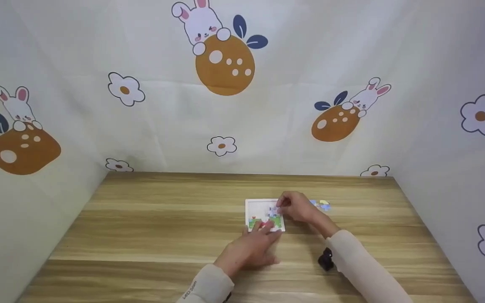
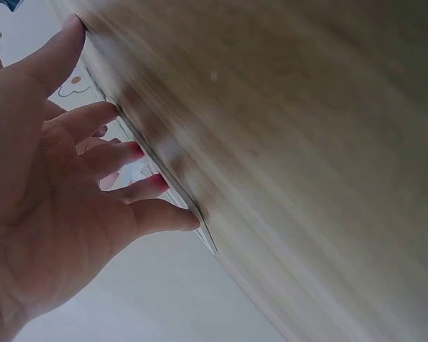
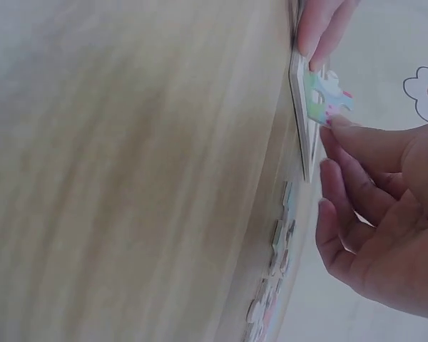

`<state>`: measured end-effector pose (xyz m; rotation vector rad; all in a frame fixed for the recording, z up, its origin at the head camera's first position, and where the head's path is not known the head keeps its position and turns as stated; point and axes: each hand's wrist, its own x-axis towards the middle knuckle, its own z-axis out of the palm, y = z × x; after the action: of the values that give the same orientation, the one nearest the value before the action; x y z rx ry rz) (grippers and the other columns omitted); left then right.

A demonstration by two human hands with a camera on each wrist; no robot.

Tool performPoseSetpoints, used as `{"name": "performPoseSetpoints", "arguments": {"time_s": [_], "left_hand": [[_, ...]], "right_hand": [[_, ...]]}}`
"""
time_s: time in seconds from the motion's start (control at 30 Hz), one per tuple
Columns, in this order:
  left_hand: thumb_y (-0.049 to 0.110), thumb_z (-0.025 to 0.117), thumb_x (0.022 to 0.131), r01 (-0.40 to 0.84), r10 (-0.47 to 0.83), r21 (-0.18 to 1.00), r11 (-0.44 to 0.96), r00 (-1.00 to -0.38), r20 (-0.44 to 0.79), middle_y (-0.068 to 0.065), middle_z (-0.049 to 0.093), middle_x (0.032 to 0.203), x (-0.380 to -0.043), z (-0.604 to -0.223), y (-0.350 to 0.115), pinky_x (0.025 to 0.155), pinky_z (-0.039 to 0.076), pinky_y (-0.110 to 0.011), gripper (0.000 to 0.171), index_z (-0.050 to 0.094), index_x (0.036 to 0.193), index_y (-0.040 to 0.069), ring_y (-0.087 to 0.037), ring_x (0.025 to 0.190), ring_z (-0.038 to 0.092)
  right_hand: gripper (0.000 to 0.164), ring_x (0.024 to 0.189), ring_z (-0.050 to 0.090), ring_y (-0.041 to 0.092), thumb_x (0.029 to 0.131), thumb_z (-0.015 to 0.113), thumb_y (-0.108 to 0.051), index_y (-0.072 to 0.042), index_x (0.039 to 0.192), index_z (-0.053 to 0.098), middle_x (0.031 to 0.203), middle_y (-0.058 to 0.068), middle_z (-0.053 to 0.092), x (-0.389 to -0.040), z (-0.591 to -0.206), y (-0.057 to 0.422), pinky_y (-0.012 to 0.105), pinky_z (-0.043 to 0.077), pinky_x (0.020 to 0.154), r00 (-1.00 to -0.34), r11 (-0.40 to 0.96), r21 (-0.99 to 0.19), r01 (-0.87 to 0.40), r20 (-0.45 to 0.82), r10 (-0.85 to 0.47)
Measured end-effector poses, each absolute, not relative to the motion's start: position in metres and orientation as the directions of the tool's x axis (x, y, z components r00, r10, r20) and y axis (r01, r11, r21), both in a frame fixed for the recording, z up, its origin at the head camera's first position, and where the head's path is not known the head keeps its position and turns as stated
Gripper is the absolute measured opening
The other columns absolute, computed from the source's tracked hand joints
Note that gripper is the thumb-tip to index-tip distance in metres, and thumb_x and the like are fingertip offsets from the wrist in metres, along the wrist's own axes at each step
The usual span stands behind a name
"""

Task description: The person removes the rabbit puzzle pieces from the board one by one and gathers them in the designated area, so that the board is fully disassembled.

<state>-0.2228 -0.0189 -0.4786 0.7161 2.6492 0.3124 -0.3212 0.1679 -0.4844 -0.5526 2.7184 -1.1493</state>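
Head: tray (image 1: 263,200) on the counter (image 1: 141,235) — left hand (image 1: 253,248) spread at its six o'clock, right hand (image 1: 296,206) at two, pinching a piece (image 1: 273,211). Left wrist: fingertips (image 2: 191,219) touch the tray. Right wrist: piece pinched — loose pieces (image 3: 260,313) toward seven o'clock.

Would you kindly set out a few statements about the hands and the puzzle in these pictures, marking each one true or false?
1. The right hand pinches a puzzle piece. True.
2. The left hand is held clear of the white frame. False: it touches the frame's near side.
3. In the head view, loose pieces lie to the right of the frame. True.
4. The frame is completely filled with pieces. False: its upper left part, as the head view shows it, is bare.
5. The table has a plain white top. False: its top shows a brownish wood grain.
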Motion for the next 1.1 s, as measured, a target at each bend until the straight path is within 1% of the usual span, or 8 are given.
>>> {"name": "performPoseSetpoints", "arguments": {"time_s": [0.17,0.33,0.47,0.6,0.8,0.9,1.1], "left_hand": [[0.05,0.065,0.093,0.422,0.519,0.328,0.845,-0.796,-0.312,-0.004,0.021,0.169,-0.223,-0.48,-0.018,0.122,0.022,-0.063,0.071,0.038,0.155,0.029,-0.033,0.156,0.018],[0.048,0.067,0.092,0.427,0.52,0.324,0.845,-0.798,-0.306,-0.003,0.022,0.169,-0.224,-0.48,-0.018,0.122,0.022,-0.063,0.072,0.038,0.155,0.029,-0.033,0.156,0.019],[0.048,0.069,0.091,0.435,0.522,0.316,0.843,-0.802,-0.288,-0.003,0.023,0.168,-0.223,-0.48,-0.018,0.121,0.024,-0.063,0.073,0.038,0.155,0.029,-0.033,0.156,0.02],[0.047,0.07,0.09,0.43,0.522,0.328,0.841,-0.806,-0.279,-0.005,0.023,0.168,-0.223,-0.48,-0.019,0.12,0.024,-0.064,0.074,0.039,0.155,0.028,-0.033,0.156,0.02],[0.046,0.07,0.09,0.415,0.516,0.347,0.841,-0.808,-0.285,-0.006,0.021,0.169,-0.222,-0.48,-0.019,0.121,0.022,-0.064,0.075,0.038,0.155,0.027,-0.033,0.156,0.019],[0.045,0.07,0.09,0.415,0.517,0.351,0.839,-0.809,-0.28,-0.006,0.02,0.169,-0.222,-0.48,-0.019,0.121,0.022,-0.065,0.075,0.038,0.155,0.026,-0.034,0.156,0.018],[0.045,0.069,0.091,0.413,0.518,0.359,0.837,-0.809,-0.276,-0.007,0.02,0.169,-0.221,-0.479,-0.02,0.121,0.021,-0.066,0.075,0.038,0.155,0.026,-0.035,0.156,0.018]], "right_hand": [[0.004,0.084,0.064,0.014,0.09,0.07,0.0,-0.003,0.093,0.069,0.091,0.007,0.07,-0.32,-0.48,0.174,0.029,0.055,0.077,-0.954,0.617,-0.757,-0.217,0.031,-0.298],[0.004,0.088,0.066,0.016,0.093,0.068,-0.003,-0.003,0.097,0.069,0.095,0.009,0.071,-0.316,-0.473,0.189,0.03,0.057,0.079,-0.956,0.6,-0.773,-0.203,0.024,-0.293],[0.004,0.088,0.065,0.016,0.093,0.068,-0.005,-0.004,0.097,0.069,0.095,0.009,0.07,-0.314,-0.469,0.204,0.028,0.055,0.078,-0.963,0.609,-0.77,-0.19,0.026,-0.267],[0.004,0.087,0.064,0.016,0.092,0.068,-0.003,-0.002,0.096,0.069,0.094,0.01,0.07,-0.312,-0.469,0.218,0.027,0.054,0.077,-0.967,0.617,-0.762,-0.199,0.051,-0.249],[0.005,0.083,0.063,0.015,0.091,0.067,0.0,0.001,0.095,0.069,0.092,0.013,0.07,-0.305,-0.47,0.24,0.021,0.052,0.072,-0.971,0.61,-0.765,-0.207,0.082,-0.226],[0.006,0.085,0.063,0.015,0.091,0.068,-0.001,0.0,0.096,0.069,0.093,0.013,0.07,-0.303,-0.47,0.25,0.02,0.051,0.074,-0.975,0.62,-0.759,-0.199,0.087,-0.207],[0.008,0.087,0.062,0.015,0.091,0.068,-0.002,0.002,0.098,0.068,0.095,0.015,0.07,-0.299,-0.471,0.268,0.018,0.051,0.074,-0.981,0.629,-0.757,-0.177,0.085,-0.174]]}}
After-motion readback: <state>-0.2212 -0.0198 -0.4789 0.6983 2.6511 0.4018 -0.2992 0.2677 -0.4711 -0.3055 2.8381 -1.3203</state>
